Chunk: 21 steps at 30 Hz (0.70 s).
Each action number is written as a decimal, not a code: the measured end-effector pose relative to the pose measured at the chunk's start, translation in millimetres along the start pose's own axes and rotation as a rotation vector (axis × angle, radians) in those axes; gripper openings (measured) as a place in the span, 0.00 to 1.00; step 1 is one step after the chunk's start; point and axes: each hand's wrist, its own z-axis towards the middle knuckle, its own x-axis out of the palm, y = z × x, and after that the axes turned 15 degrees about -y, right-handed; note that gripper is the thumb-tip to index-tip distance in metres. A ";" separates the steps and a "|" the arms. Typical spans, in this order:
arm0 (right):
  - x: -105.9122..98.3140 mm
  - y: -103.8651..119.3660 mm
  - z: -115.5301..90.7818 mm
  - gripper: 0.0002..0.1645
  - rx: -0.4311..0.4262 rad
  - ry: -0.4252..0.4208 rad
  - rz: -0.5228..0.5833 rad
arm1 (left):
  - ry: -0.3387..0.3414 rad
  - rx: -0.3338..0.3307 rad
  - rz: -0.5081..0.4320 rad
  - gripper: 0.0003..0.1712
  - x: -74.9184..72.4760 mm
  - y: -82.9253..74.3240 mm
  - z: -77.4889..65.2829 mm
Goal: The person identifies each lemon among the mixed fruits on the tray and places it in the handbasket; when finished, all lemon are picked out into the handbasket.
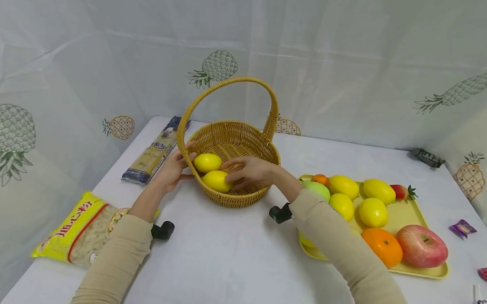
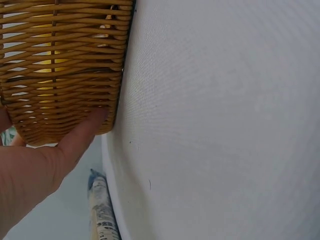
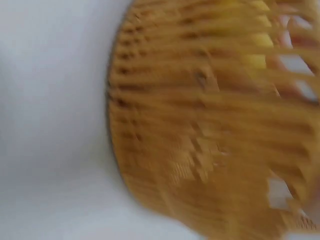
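Observation:
A woven yellow basket point(image 1: 240, 195) with a tall handle stands mid-table and holds two lemons, one to the rear point(image 1: 207, 162) and one to the front point(image 1: 216, 181). My right hand point(image 1: 235, 170) reaches over the rim into the basket. Its relaxed, spread fingers rest by the front lemon without closing on it. My left hand point(image 1: 184, 160) lies flat against the basket's left outer wall. In the left wrist view its straight thumb point(image 2: 77, 137) presses the weave of the basket point(image 2: 60, 65). The right wrist view is blurred; it shows the basket wall point(image 3: 200, 130) with yellow behind it.
A yellow tray point(image 1: 415, 211) on the right carries several lemons, a green apple point(image 1: 318, 190), an orange point(image 1: 383, 246), a red apple point(image 1: 421, 245) and a strawberry. A noodle pack point(image 1: 153, 153) and a yellow bag point(image 1: 78, 227) lie on the left. Wrapped sweets point(image 1: 462, 228) sit near the right edge.

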 end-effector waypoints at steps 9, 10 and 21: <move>-77.4 14.4 -55.5 0.32 -0.040 0.003 0.054 | -0.009 -0.005 0.005 0.31 1.4 -1.0 0.3; -88.3 14.8 -63.5 0.32 -0.050 -0.012 0.054 | -0.009 -0.005 0.006 0.31 1.4 -1.3 0.0; -201.1 -11.7 -143.9 0.20 -0.171 -0.157 0.023 | -0.012 -0.033 -0.016 0.31 1.4 -2.8 -2.1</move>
